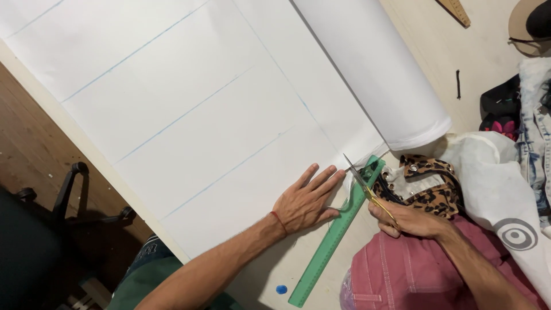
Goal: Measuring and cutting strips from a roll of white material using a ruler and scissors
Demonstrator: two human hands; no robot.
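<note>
My left hand [307, 200] lies flat, fingers spread, on a wide white sheet [189, 109] marked with thin blue lines. A red thread circles that wrist. My right hand [410, 219] grips scissors [367, 185] with gold handles, blades parted and pointing up-left at the sheet's right edge. A long green ruler [336, 232] runs diagonally between the two hands, under the scissors. The sheet comes off a thick white roll [379, 69] lying at the upper right.
A leopard-print item [427, 183], pink fabric [402, 272], white fabric with a grey ring mark [505, 201] and denim [536, 138] are piled at the right. A blue dot [281, 289] lies by the ruler's near end. An office chair [40, 229] stands at the lower left.
</note>
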